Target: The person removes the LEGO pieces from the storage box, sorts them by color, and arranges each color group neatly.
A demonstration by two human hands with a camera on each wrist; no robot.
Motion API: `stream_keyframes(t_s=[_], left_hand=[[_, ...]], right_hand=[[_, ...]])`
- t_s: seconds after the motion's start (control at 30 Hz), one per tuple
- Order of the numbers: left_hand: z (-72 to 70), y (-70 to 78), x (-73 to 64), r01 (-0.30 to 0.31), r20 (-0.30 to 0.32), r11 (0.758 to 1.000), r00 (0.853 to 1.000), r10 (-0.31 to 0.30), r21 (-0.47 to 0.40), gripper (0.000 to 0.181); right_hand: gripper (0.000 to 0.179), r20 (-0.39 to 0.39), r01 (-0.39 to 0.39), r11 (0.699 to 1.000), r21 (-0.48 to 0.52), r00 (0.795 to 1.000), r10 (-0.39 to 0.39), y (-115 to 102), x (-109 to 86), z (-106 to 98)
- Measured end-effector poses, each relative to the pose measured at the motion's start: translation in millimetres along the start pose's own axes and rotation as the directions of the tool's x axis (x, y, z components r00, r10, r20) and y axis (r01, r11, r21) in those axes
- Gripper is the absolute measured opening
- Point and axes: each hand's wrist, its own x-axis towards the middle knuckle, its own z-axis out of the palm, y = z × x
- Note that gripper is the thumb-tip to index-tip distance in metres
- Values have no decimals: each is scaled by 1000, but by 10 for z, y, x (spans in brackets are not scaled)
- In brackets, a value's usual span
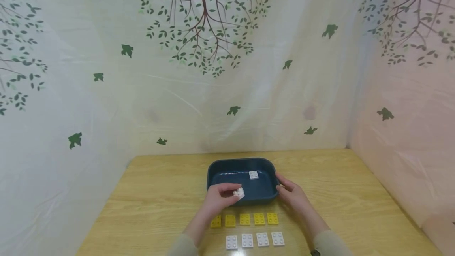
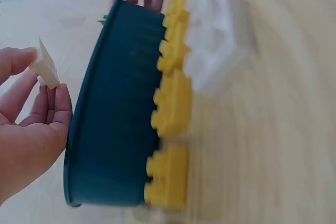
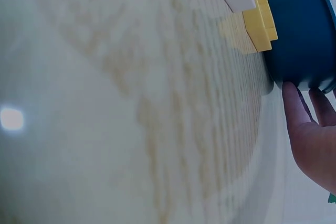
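Observation:
My left hand (image 1: 217, 198) pinches a white toy building brick (image 1: 239, 193) between thumb and fingers, tilted, over the near-left rim of a dark blue tray (image 1: 259, 201). In the left wrist view the same brick (image 2: 46, 67) shows at the fingertips, above the tray's rim. Inside the tray lies another white brick (image 1: 253, 175), studs up, towards the back right. My right hand (image 1: 293, 196) touches the tray's right side with fairly straight fingers. From the right wrist, the fingertips (image 3: 290, 92) rest against the tray's outer wall (image 3: 299, 30).
In front of the tray is a row of several yellow bricks (image 1: 245, 219), the leftmost partly behind the left wrist. Nearer me runs a row of several white bricks (image 1: 247, 241). The wooden table (image 1: 156, 192) meets a leaf-patterned curtain (image 1: 185, 121) at the back.

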Motion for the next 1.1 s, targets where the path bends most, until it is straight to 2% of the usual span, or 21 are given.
stream_keyframes(t_s=[0.1, 0.2, 0.37, 0.47, 0.57, 0.67, 0.9, 1.0, 1.1], left_hand=[[-72, -67, -108, -34, 16, 999, 999, 34, -14, 31], [-163, -61, -228, -58, 42, 998, 997, 58, -8, 32], [-319, -67, -407, -54, 98, 998, 994, 51, 38, 34], [-405, -104, -511, -84, 137, 996, 988, 77, 44, 34], [-487, -152, -601, -141, 170, 988, 977, 129, 63, 34], [-550, -192, -663, -163, 195, 979, 971, 137, 123, 32], [-615, -253, -752, -100, 239, 943, 971, 22, 317, 28], [-614, -262, -794, -70, 244, 930, 969, -22, 362, 26], [-600, -276, -826, -27, 250, 927, 965, -73, 375, 25]], right_hand=[[53, -3, 2, 1000, -3, 1000, -2, 1, -17, 4], [53, -9, 1, 1000, 1, 1000, -1, 4, -29, 10], [53, -15, 9, 1000, -5, 1000, -9, 1, -59, 24], [53, -17, 13, 1000, -6, 1000, -13, -4, -82, 33], [53, -21, 10, 1000, -8, 1000, -10, 0, -101, 37], [53, -28, 5, 1000, -11, 1000, -6, 11, -113, 42], [53, -40, 15, 999, -30, 999, -16, 33, -145, 59], [53, -45, 16, 1000, -24, 999, -17, 30, -159, 69], [53, -48, 14, 999, -31, 999, -16, 22, -175, 76]])
